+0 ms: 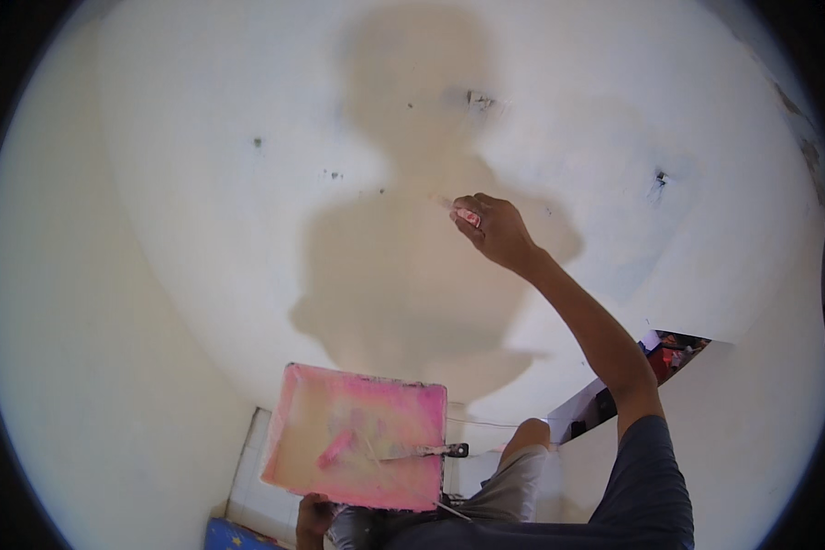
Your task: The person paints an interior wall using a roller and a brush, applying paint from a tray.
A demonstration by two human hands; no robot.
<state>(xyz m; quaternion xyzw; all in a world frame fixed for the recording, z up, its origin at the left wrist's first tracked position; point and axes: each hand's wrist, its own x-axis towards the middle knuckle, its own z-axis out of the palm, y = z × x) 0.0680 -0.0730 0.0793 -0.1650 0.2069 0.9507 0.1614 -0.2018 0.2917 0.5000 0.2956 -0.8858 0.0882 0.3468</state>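
My right hand (495, 231) is raised against the pale wall, its fingers closed round a small pink-stained tool (468, 216). The tool's light end points left at the wall; its exact kind is hard to make out. Low in front of me, my left hand (314, 515) grips the near left edge of a pink-smeared paint tray (284, 390). Inside the tray lie a small pink roller (336, 449) and a scraper with a black handle (456, 450), which sticks out over the right rim. A thin rod also pokes past the near right corner.
The wall (202, 183) has several dark holes and chipped spots, and my shadow covers its middle. At right, an opening (678, 353) shows red and dark items. A thin cable runs behind my knee (529, 435). A blue star-patterned thing (238, 535) lies at lower left.
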